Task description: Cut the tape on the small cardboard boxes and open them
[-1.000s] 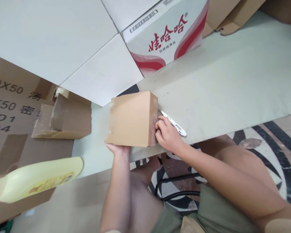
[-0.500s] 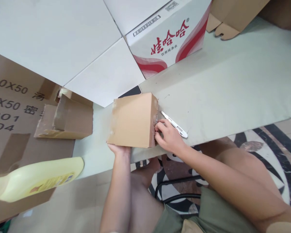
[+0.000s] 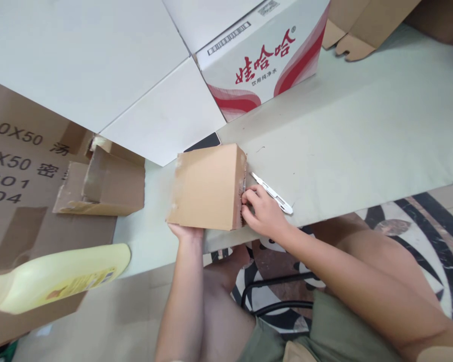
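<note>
A small brown cardboard box [image 3: 206,188] is tilted over the near edge of the table. My left hand [image 3: 187,232] reaches under its near left corner; the fingers are hidden beneath the cardboard. Against the box's right side, my right hand [image 3: 258,208] is closed, its curled fingertips pressed at the rough edge there. What those fingertips pinch, if anything, is too small to name. Just beyond the right hand a white utility knife [image 3: 272,193] lies on the table, apart from the fingers. The corner of a dark flat object [image 3: 203,143] shows behind the box.
Large white cartons [image 3: 71,55] and a red-and-white water carton [image 3: 264,65] stand at the back. On the left are an open cardboard piece [image 3: 113,181], a big printed carton [image 3: 7,221] and a pale yellow bottle [image 3: 64,276]. More cut cardboard [image 3: 366,25] sits far right on the table [image 3: 381,130].
</note>
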Demonstrator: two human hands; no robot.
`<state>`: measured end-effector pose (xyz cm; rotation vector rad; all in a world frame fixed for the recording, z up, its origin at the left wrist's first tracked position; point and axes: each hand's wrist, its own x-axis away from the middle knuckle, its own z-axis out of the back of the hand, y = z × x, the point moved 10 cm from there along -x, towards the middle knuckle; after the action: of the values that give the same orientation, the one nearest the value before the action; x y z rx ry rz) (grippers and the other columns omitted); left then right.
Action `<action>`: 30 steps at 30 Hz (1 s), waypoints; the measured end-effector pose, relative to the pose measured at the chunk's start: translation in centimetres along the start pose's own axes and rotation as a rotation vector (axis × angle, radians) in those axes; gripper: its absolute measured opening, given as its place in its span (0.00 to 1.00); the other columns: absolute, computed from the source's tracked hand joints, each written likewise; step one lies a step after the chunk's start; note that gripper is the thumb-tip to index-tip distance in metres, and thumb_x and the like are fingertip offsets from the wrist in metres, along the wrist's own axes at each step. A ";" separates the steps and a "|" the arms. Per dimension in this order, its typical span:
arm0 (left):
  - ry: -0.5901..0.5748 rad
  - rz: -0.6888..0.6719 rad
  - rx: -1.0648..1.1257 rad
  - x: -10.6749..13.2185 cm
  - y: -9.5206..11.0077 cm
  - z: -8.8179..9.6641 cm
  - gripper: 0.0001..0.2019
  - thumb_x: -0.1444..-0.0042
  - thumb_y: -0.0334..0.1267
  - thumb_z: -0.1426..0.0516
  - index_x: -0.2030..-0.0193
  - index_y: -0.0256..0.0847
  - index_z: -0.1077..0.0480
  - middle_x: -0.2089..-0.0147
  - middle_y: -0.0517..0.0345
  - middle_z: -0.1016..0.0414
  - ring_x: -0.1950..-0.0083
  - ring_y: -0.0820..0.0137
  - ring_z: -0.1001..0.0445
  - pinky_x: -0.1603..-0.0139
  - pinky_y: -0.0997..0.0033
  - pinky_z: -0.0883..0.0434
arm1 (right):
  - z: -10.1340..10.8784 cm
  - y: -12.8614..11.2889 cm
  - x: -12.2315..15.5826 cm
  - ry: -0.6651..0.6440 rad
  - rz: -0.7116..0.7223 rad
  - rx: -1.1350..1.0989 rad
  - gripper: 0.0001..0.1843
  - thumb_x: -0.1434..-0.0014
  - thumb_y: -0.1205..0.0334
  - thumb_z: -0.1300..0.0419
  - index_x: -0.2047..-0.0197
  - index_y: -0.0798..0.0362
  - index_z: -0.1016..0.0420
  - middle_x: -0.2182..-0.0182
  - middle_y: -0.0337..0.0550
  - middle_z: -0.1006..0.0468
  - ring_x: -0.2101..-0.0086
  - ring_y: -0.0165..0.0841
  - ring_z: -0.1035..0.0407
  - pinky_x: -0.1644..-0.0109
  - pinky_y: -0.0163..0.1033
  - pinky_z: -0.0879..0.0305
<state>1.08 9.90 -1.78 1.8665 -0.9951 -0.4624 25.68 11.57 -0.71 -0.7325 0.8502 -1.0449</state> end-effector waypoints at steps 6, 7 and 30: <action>0.024 0.010 0.006 0.1 0.0 0.0 0.21 0.42 0.44 0.52 0.51 0.38 0.23 0.44 0.46 0.22 0.38 0.51 0.28 0.39 0.49 0.31 | -0.1 0.2 0.0 -0.013 -0.011 -0.026 0.03 0.40 0.63 0.47 0.63 0.50 0.33 0.57 0.47 0.30 0.67 0.35 0.31 0.64 0.41 0.38; 0.026 0.012 0.009 0.1 0.0 0.0 0.21 0.42 0.44 0.52 0.51 0.38 0.23 0.44 0.46 0.22 0.38 0.51 0.27 0.39 0.50 0.31 | -0.1 0.2 0.0 -0.014 -0.013 -0.026 0.03 0.40 0.63 0.47 0.63 0.50 0.33 0.58 0.47 0.30 0.67 0.35 0.31 0.64 0.41 0.38; -0.004 0.053 -0.009 -0.2 -0.7 0.7 0.22 0.43 0.47 0.50 0.50 0.37 0.23 0.45 0.45 0.21 0.43 0.50 0.24 0.41 0.49 0.30 | -0.2 0.2 0.2 -0.020 -0.002 -0.024 0.03 0.39 0.64 0.47 0.62 0.51 0.33 0.58 0.47 0.31 0.70 0.33 0.34 0.66 0.41 0.39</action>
<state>0.84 9.81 -2.68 1.8269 -1.0409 -0.4389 25.64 11.41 -0.98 -0.7628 0.8459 -1.0289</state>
